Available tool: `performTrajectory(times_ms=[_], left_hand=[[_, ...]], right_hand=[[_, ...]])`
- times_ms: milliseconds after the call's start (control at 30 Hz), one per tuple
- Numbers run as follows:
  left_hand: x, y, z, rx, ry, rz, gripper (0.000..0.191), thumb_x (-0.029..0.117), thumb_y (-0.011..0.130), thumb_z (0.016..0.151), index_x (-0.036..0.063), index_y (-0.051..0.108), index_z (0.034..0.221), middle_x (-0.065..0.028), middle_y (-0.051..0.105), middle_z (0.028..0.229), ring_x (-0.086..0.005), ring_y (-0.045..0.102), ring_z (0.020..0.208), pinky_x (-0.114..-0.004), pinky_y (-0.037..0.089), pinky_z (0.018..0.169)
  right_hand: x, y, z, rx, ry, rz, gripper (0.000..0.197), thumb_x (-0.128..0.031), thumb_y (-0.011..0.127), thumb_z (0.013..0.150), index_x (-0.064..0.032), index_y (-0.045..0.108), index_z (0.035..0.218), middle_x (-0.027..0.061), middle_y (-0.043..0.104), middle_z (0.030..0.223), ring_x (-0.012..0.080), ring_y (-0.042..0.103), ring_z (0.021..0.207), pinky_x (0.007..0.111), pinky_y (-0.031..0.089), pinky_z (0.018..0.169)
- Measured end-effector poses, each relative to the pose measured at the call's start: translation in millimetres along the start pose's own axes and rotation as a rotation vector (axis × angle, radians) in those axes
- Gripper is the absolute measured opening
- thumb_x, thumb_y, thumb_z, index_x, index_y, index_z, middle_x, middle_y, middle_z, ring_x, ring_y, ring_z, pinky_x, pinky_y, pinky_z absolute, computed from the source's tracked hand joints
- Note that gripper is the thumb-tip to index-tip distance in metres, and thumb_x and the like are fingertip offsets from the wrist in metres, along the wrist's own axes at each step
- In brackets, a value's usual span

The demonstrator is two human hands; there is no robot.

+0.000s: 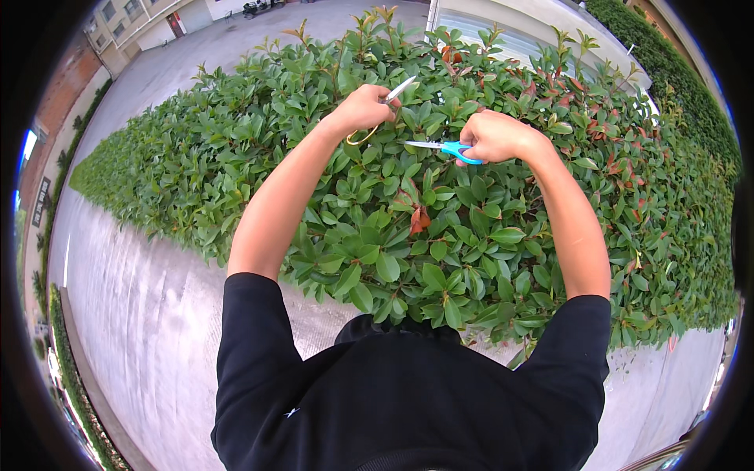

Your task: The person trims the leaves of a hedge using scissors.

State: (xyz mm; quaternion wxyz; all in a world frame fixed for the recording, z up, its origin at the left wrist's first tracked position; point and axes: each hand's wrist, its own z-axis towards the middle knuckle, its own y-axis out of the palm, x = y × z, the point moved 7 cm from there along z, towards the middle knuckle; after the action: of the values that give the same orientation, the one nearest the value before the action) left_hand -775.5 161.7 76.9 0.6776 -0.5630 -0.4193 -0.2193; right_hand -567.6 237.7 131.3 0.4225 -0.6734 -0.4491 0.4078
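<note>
My left hand [366, 109] holds a pair of metal scissors [400, 89] over the top of a leafy green hedge [377, 194]; the blades point up and to the right, and a gold-coloured handle loop shows below the fingers. In my right hand [498, 136] is a second pair of scissors with a blue handle [456, 151]. Its blades lie nearly level and point left, just above the leaves, with the tips to the lower right of my left hand. Reddish-brown leaves [419, 219] stand out nearer my body.
The hedge stretches far to both sides, close against my front. Pale pavement [159, 306] runs along its near side, and a grey paved yard [177, 56] lies beyond it. A light-coloured structure [530, 35] and another dense hedge [677, 76] stand at the back right.
</note>
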Motion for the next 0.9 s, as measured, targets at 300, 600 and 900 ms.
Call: performTrajectory(times_ms=[300, 600, 900], left_hand=[[6, -10, -18, 0.016, 0.025, 0.017, 0.022, 0.013, 0.075, 0.084, 0.0013, 0.073, 0.102, -0.0023, 0.068, 0.085, -0.012, 0.059, 0.08, -0.031, 0.048, 0.078], [27, -15, -38, 0.195, 0.102, 0.238, 0.018, 0.019, 0.074, 0.085, 0.0029, 0.073, 0.094, -0.0055, 0.068, 0.077, -0.0145, 0.061, 0.073, -0.033, 0.05, 0.074], [32, -21, -57, 0.312, 0.077, 0.381, 0.019, 0.023, 0.072, 0.085, 0.0069, 0.074, 0.096, -0.0107, 0.072, 0.086, -0.0268, 0.069, 0.081, -0.039, 0.053, 0.078]], right_hand=[[-1, -25, -24, 0.054, 0.15, -0.061, 0.046, -0.051, 0.073, 0.08, -0.0047, 0.075, 0.084, 0.0127, 0.068, 0.071, 0.0257, 0.063, 0.065, 0.041, 0.047, 0.063], [-13, -10, 26, -0.039, 0.152, -0.202, 0.056, -0.056, 0.066, 0.075, -0.0018, 0.075, 0.086, 0.0172, 0.071, 0.083, 0.0325, 0.068, 0.077, 0.044, 0.053, 0.07], [-33, -6, 45, 0.135, -0.066, -0.211, 0.03, -0.034, 0.07, 0.077, -0.0065, 0.076, 0.086, 0.0158, 0.072, 0.082, 0.0342, 0.069, 0.079, 0.045, 0.053, 0.07]])
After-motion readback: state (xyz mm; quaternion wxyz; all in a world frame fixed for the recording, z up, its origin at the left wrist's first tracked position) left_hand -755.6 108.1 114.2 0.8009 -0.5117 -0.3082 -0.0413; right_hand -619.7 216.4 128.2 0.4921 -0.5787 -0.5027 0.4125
